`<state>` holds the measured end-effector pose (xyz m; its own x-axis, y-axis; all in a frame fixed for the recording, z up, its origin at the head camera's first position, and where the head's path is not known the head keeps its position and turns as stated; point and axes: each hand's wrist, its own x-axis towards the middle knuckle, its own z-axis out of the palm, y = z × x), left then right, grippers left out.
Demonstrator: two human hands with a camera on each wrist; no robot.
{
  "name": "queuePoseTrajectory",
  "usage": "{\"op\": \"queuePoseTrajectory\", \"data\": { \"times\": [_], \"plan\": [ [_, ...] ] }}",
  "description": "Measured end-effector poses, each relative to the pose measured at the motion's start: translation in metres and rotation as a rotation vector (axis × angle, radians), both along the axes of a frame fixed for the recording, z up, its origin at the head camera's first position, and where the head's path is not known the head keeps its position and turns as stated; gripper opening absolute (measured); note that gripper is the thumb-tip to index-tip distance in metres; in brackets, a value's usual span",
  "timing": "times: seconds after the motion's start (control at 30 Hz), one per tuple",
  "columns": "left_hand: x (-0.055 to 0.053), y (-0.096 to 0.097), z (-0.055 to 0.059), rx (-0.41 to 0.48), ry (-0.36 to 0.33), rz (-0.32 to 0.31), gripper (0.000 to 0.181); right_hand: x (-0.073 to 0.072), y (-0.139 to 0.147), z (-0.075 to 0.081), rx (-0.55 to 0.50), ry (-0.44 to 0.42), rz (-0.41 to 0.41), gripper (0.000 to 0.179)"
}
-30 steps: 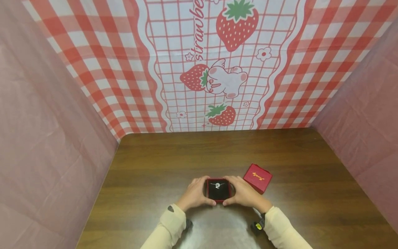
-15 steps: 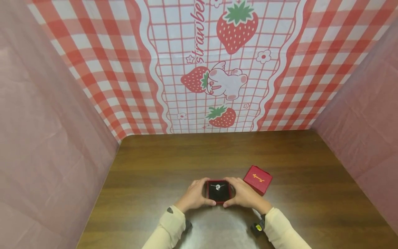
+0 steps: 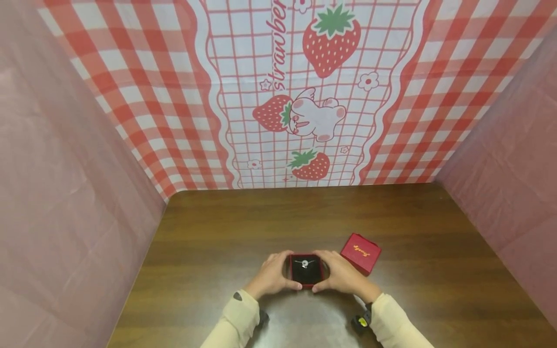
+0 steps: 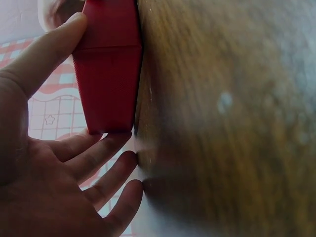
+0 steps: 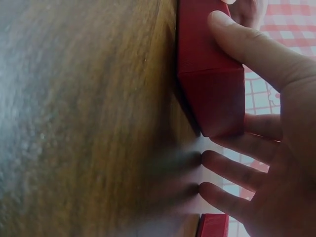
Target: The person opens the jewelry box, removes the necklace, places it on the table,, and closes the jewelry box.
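Note:
A small red jewelry box (image 4: pixel 107 91) rests on the table between both hands, its top uncovered. Inside, a silver necklace with a round pendant (image 3: pixel 304 264) lies on a black insert (image 3: pixel 306 277). The left hand (image 3: pixel 271 275) holds the box's left side, thumb at the near wall and fingertips at the far wall. Mirroring it, the right hand (image 3: pixel 344 275) grips the right side the same way. In both wrist views the lower fingers spread past the box with their tips down at the tabletop.
The box's red lid (image 3: pixel 360 254), with gold lettering, lies on the wooden table (image 3: pixel 243 217) just beyond the right hand. A strawberry-print checked cloth (image 3: pixel 313 111) hangs at the back. Pink cloth (image 3: pixel 65 193) walls off both sides.
The head view has tilted slightly, so everything sits a little lower in the picture. Both hands keep the same hold on the box, and the lid stays in place.

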<state>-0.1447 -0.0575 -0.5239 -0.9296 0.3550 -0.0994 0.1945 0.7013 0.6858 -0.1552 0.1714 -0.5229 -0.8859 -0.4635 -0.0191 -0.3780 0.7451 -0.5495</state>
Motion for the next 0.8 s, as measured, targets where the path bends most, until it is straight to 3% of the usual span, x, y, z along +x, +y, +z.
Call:
{"op": "queuePoseTrajectory", "data": {
  "times": [0.43, 0.8],
  "plan": [
    [0.0011, 0.0011, -0.0008, -0.001, -0.002, 0.013, 0.089, 0.0014, 0.0003, 0.0032, -0.007, -0.013, 0.018, 0.099],
    [-0.0002, 0.0002, 0.0000, 0.006, 0.000, 0.024, 0.090, -0.0002, -0.0021, 0.0089, -0.041, 0.014, -0.002, 0.077]
  ]
}}
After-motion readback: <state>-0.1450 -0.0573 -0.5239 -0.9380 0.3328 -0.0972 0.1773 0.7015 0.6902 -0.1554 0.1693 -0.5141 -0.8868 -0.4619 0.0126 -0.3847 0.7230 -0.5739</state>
